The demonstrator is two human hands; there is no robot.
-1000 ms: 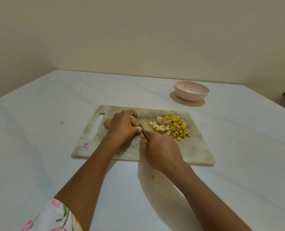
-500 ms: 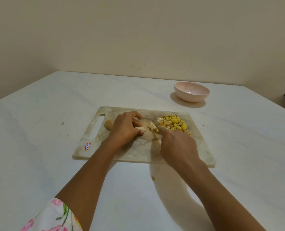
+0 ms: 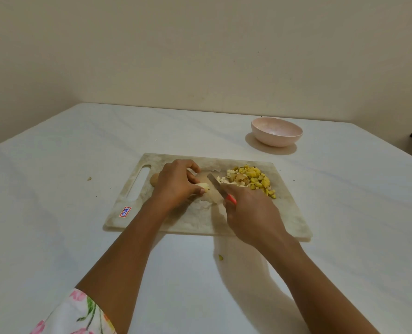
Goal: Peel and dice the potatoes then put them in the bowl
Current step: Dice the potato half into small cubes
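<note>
Left hand (image 3: 176, 184), fingers curled, pinches pale potato piece (image 3: 202, 186) on board (image 3: 287, 213), centre-left. Right hand (image 3: 250, 213) grips red-handled knife (image 3: 215, 186), blade slanting away, just beside piece, between it and dice pile (image 3: 250, 179) at board's far right. Brown potato end (image 3: 154, 180) shows behind left hand, by handle slot. Pink bowl (image 3: 276, 135) stands apart beyond board on white table (image 3: 55, 237). Small scrap (image 3: 221, 257) on table before board.

Head-worn camera looks forward and down, close over the table (image 3: 55, 189).
</note>
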